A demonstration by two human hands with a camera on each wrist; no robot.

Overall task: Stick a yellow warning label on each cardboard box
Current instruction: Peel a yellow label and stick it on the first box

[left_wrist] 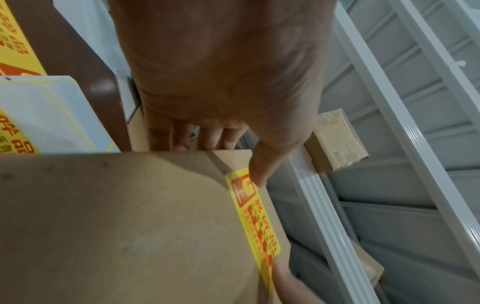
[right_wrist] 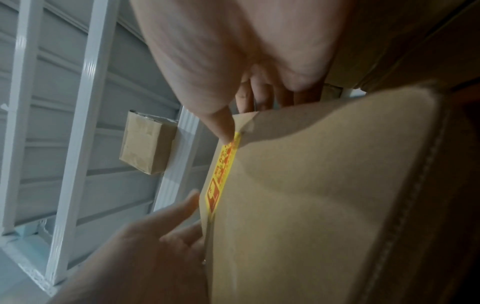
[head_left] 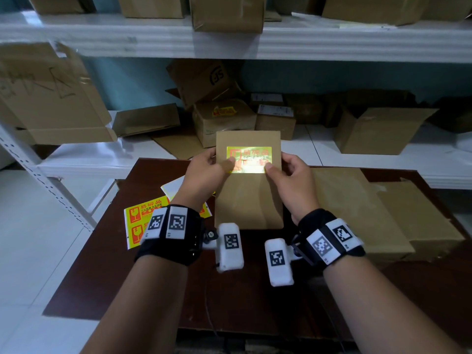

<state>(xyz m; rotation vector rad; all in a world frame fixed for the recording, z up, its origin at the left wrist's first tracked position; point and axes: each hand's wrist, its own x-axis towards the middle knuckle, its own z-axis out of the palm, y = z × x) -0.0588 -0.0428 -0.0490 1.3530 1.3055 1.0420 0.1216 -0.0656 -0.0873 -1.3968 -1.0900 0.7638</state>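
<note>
Both hands (head_left: 204,172) gripping upright box (head_left: 249,200), label (head_left: 249,159) crosswise.

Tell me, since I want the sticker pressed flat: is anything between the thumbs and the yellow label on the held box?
Nothing visible. The left hand and right hand hold the cardboard box by its sides, and both thumbs lie directly on the yellow label.

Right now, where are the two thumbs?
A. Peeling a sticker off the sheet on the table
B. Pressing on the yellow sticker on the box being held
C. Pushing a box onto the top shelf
B: the left hand and right hand hold the cardboard box up, each thumb resting on a lower corner of the yellow warning label.
</note>
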